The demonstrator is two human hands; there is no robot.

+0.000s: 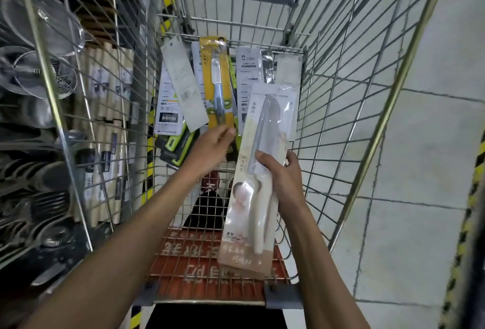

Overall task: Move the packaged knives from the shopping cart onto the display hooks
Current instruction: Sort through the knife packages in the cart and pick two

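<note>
Right grip (278,171) holding beige plastic knife pack (273,108), axis toward wire cart (275,49) far edge; left grip (212,145) seemingly pinching yellow carded knife (217,71).

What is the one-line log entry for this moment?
left hand: pinches yellow knife pack | right hand: holds white knife pack | shopping cart: other packs inside

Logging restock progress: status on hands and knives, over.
Left hand pinches yellow knife pack at lower end. Right hand grips white-handled knife pack. Other packs in cart; nothing blocking.
</note>
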